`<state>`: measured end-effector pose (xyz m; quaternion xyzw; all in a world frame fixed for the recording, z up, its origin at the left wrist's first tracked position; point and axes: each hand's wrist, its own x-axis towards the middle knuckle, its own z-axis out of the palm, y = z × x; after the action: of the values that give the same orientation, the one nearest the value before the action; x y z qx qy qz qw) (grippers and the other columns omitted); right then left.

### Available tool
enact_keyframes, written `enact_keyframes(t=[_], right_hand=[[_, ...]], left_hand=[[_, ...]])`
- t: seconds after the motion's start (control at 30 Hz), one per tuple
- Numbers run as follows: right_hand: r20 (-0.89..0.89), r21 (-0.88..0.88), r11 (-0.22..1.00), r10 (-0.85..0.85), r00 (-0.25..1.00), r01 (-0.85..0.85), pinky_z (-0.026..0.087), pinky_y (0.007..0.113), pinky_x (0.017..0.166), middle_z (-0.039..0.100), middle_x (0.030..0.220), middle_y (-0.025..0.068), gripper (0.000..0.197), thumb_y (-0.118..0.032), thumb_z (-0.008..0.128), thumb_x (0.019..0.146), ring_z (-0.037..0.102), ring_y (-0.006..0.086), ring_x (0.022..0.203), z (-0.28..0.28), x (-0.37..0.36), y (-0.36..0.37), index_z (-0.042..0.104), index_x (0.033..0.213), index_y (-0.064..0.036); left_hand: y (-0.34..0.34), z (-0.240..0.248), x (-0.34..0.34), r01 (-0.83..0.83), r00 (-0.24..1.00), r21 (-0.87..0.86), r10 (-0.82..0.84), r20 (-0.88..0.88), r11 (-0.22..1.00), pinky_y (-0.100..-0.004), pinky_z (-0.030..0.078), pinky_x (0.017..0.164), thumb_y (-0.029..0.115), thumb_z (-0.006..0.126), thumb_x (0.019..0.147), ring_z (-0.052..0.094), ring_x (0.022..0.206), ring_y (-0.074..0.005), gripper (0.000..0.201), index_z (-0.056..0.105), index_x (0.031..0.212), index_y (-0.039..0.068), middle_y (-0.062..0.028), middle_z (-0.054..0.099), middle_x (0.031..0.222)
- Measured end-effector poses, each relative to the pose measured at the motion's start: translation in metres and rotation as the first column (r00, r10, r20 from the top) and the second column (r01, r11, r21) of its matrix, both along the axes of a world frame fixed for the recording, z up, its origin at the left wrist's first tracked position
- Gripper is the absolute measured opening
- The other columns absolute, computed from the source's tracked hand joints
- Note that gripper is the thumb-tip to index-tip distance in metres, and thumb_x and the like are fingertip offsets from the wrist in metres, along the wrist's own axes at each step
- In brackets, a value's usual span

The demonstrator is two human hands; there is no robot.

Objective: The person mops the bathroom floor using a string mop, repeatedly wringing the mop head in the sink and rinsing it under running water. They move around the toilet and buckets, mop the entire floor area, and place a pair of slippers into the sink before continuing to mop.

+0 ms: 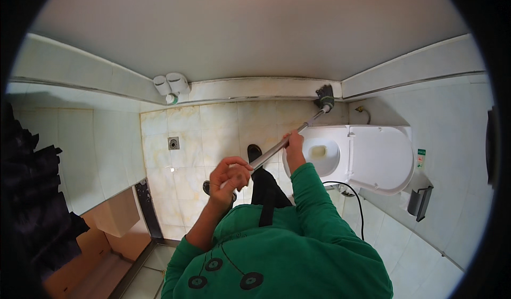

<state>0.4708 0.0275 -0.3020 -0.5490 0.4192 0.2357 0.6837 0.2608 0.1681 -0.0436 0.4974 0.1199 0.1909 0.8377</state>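
A mop with a long metallic handle (274, 150) runs slantwise from my body toward the far right corner. Its dark, stringy head (325, 96) rests against the low pale ledge in that corner. My left hand (230, 177) wraps round the upper end of the handle, near my chest. Farther along, my right hand (294, 142) grips the handle lower down, in front of the toilet bowl. To the right stands the white toilet (334, 163), its lid (384, 159) raised against the wall and some yellowish liquid in the bowl.
Two white containers (177, 83) and a small bottle (171, 99) stand on the ledge at the left. A floor drain (173, 143) sits in the tiles (218, 139). A black hose (361, 211) curves beside the toilet, below a dark wall holder (420, 202). Dark draped cloth (37, 192) hangs at left.
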Motion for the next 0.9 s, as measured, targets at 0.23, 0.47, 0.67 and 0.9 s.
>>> enact_keyframes(t=[0.23, 0.47, 0.67, 0.9], right_hand=[[-0.193, -0.016, 0.903, 0.419, 0.887, -0.429, 0.051, 0.04, 0.047, 0.062, 0.066, 0.0152, 0.018, -0.019, 0.057, 0.087, 0.063, 0.0249, 0.058, -0.051, -0.121, 0.033, 0.056, 0.087, -0.0013], [0.137, -0.122, 0.43, 0.9, 0.414, -0.895, 0.053, 0.04, 0.052, 0.066, 0.073, 0.0147, 0.022, -0.023, 0.068, 0.078, 0.067, 0.0286, 0.065, -0.148, -0.309, 0.079, 0.06, 0.081, -0.0031], [-0.109, 0.299, 0.571, 0.816, 0.567, -0.764, 0.056, 0.042, 0.049, 0.061, 0.075, 0.0179, 0.022, -0.017, 0.054, 0.09, 0.067, 0.0309, 0.059, -0.03, -0.436, 0.184, 0.052, 0.085, 0.004], [-0.106, 0.203, 0.557, 0.83, 0.547, -0.805, 0.059, 0.042, 0.051, 0.059, 0.066, 0.0175, 0.022, -0.011, 0.06, 0.082, 0.066, 0.0326, 0.057, 0.042, -0.46, 0.221, 0.055, 0.075, 0.0083]], left_hand=[[0.029, 0.024, -0.099, 0.031, 0.949, 0.074, -0.006, -0.316, 0.997, -0.0222, 0.038, 0.054, 0.008, 0.05, 0.089, 0.046, 0.058, -0.0086, 0.03, 0.053, 0.112, -0.011, -0.0058, 0.056, 0.067], [0.07, 0.056, -0.267, -0.118, 0.899, 0.182, 0.183, -0.399, 0.976, -0.021, 0.033, 0.051, -0.003, 0.048, 0.085, 0.044, 0.056, -0.0064, 0.024, 0.064, 0.102, -0.007, -0.0015, 0.054, 0.067], [0.081, 0.097, -0.375, -0.445, 0.77, 0.346, 0.551, -0.322, 0.826, -0.0331, 0.049, 0.073, 0.009, 0.051, 0.095, 0.044, 0.053, -0.0117, 0.02, 0.061, 0.097, -0.007, -0.0032, 0.049, 0.058], [0.067, 0.078, -0.42, -0.704, 0.623, 0.352, 0.775, -0.109, 0.616, -0.0399, 0.045, 0.068, 0.025, 0.052, 0.099, 0.041, 0.053, -0.0142, 0.026, 0.056, 0.096, -0.001, 0.0004, 0.039, 0.053]])
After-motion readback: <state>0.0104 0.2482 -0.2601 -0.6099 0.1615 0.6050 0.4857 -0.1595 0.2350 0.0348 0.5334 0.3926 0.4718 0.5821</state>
